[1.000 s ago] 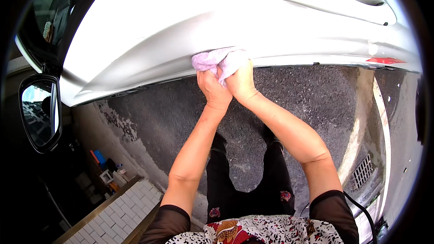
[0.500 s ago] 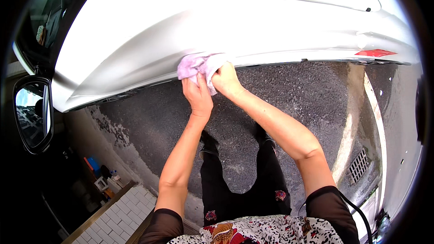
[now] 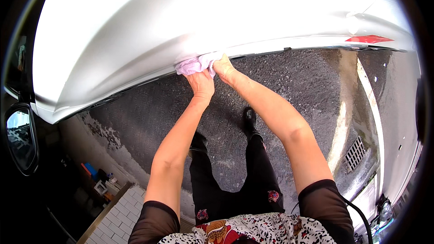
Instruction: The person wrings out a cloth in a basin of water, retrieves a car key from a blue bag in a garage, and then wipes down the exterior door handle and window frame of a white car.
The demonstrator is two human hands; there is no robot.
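Observation:
A damp-looking pale purple cloth [image 3: 192, 65] is bunched against the lower edge of a white car door [image 3: 126, 49]. My left hand [image 3: 201, 83] presses the cloth from below, its fingers hidden in the folds. Close beside it, my right hand [image 3: 224, 69] grips the cloth's right end, fingers curled round it and partly out of sight. Both arms reach forward and the hands nearly touch.
At far left juts the car's side mirror [image 3: 21, 138]. A red reflector [image 3: 370, 39] marks the door's lower right. Below lies dark asphalt [image 3: 289, 77], with a drain grate [image 3: 355, 153] at right. White tiles [image 3: 117, 212] edge a step at lower left, near several small items.
The view has shifted, so the mirror and door handle sit nearer the picture's edges. My hands have moved closer together on the cloth, still at the door's lower edge. My feet have stepped.

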